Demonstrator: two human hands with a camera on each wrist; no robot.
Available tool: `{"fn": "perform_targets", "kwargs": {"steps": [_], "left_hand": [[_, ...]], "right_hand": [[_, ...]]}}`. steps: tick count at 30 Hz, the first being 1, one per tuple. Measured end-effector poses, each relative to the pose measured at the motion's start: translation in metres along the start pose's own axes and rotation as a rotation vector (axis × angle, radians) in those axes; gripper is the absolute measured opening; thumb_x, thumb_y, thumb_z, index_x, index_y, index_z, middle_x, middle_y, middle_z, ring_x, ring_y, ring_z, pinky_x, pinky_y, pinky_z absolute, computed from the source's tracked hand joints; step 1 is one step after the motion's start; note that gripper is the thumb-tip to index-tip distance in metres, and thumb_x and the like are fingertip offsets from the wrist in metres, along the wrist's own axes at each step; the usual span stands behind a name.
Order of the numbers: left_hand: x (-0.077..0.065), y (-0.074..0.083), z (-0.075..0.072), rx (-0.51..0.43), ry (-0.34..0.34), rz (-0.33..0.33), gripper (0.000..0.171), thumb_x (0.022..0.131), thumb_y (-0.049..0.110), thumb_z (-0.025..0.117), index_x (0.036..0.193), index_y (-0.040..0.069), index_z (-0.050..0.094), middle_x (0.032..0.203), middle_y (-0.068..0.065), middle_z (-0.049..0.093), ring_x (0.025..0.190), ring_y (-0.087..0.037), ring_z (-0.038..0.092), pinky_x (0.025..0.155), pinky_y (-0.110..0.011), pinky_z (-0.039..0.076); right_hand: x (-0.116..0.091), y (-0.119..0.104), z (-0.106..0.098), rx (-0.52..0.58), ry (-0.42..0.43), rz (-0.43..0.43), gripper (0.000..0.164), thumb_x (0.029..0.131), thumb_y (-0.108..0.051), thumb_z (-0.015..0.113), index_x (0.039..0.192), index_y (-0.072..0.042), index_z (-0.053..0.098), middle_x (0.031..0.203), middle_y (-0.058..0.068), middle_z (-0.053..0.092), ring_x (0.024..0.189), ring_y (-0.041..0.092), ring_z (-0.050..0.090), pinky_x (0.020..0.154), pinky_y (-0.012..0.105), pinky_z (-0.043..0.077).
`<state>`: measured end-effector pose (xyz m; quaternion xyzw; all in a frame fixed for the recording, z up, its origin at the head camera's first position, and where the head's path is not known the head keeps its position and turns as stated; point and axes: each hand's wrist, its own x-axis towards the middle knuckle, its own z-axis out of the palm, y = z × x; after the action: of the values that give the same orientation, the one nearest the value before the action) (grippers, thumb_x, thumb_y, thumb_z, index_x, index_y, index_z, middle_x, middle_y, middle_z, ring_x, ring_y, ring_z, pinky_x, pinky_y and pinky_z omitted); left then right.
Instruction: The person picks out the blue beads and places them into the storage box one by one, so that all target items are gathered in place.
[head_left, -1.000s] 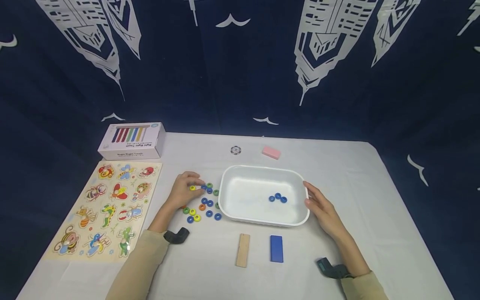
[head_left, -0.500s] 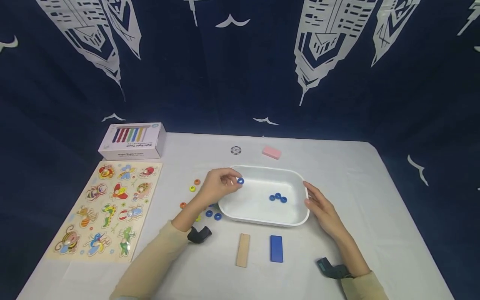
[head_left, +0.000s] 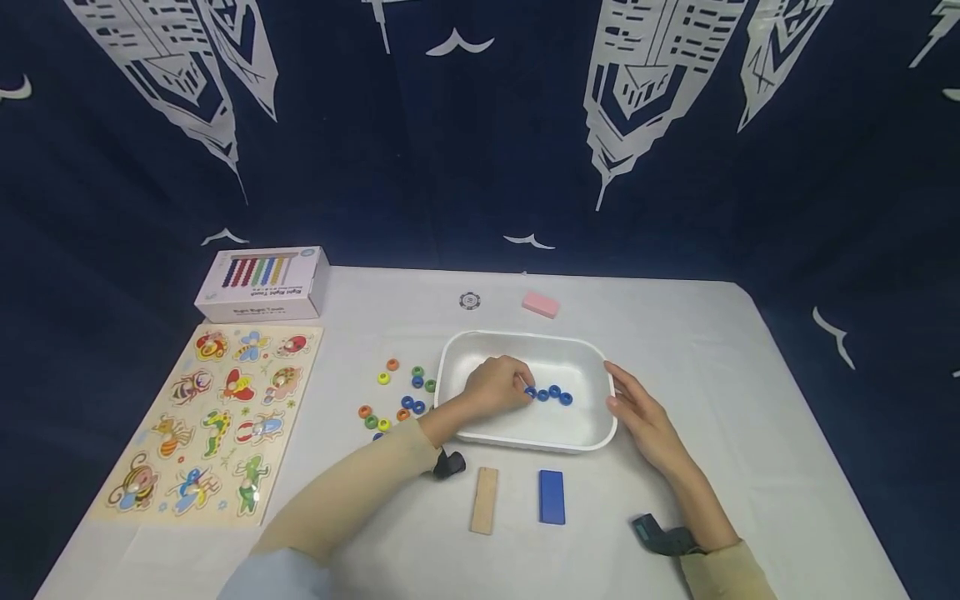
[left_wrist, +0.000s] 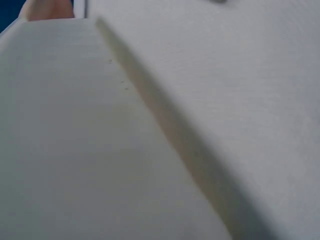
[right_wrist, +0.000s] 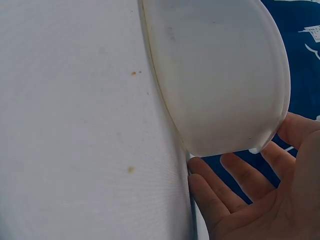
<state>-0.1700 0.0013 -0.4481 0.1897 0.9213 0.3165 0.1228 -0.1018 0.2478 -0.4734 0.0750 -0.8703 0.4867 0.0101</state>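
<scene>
My left hand (head_left: 497, 385) reaches inside the white plastic tray (head_left: 525, 444) and pinches a blue bead (head_left: 530, 392) close to its floor. Just to the right of that bead, several more blue beads (head_left: 554, 391) lie in a short row. My right hand (head_left: 643, 417) grips the tray's right end; in the right wrist view the thumb is at the rim and the fingers (right_wrist: 245, 175) spread along the outer wall. The left wrist view is filled mostly by the tray's outer side (left_wrist: 90, 130), with a bit of hand at the top left.
Loose green, yellow, orange and blue beads (head_left: 407, 402) lie left of the tray. A wooden block (head_left: 484, 501) and a blue block (head_left: 551, 497) lie in front; a pink block (head_left: 541, 304) and a poker chip (head_left: 469, 301) behind. At left are an insect puzzle board (head_left: 217, 425) and a box (head_left: 262, 285).
My left hand has picked up a blue bead from the loose pile and carried it right, over the rim and down into the tray. The right hand stays on the tray's end.
</scene>
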Motion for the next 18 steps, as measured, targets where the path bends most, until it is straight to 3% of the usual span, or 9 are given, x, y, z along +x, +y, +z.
{"fn": "perform_targets", "kwargs": {"steps": [4, 9, 14, 18], "left_hand": [[0.002, 0.005, 0.006, 0.056, -0.025, 0.002, 0.018, 0.068, 0.019, 0.072, 0.086, 0.018, 0.067, 0.058, 0.011, 0.056, 0.054, -0.006, 0.050, 0.051, -0.019, 0.038], [-0.001, 0.008, 0.007, 0.037, -0.065, 0.008, 0.029, 0.068, 0.018, 0.071, 0.096, 0.017, 0.065, 0.063, 0.012, 0.058, 0.060, -0.006, 0.052, 0.057, -0.020, 0.040], [-0.019, 0.011, -0.006, -0.033, -0.047, 0.051, 0.041, 0.069, 0.024, 0.072, 0.109, 0.019, 0.061, 0.080, 0.011, 0.064, 0.072, -0.004, 0.054, 0.067, -0.021, 0.042], [-0.043, 0.008, -0.028, -0.152, 0.064, 0.130, 0.040, 0.072, 0.024, 0.071, 0.110, 0.016, 0.061, 0.091, 0.003, 0.065, 0.078, -0.008, 0.056, 0.070, -0.025, 0.045]], "right_hand": [[0.000, -0.001, -0.001, 0.001, 0.003, 0.002, 0.049, 0.091, -0.025, 0.048, 0.136, -0.032, 0.030, 0.141, 0.005, 0.034, 0.120, 0.028, 0.045, 0.089, 0.026, 0.044], [0.000, -0.001, -0.002, 0.015, 0.002, 0.003, 0.049, 0.091, -0.025, 0.048, 0.136, -0.032, 0.031, 0.140, 0.005, 0.035, 0.119, 0.028, 0.046, 0.083, 0.008, 0.038], [0.001, 0.001, 0.000, 0.014, -0.001, 0.004, 0.049, 0.091, -0.025, 0.048, 0.136, -0.032, 0.030, 0.140, 0.005, 0.035, 0.119, 0.027, 0.045, 0.083, 0.008, 0.038], [0.001, 0.001, 0.001, 0.004, 0.001, 0.004, 0.049, 0.091, -0.025, 0.048, 0.136, -0.032, 0.030, 0.141, 0.004, 0.033, 0.120, 0.028, 0.045, 0.089, 0.021, 0.043]]}}
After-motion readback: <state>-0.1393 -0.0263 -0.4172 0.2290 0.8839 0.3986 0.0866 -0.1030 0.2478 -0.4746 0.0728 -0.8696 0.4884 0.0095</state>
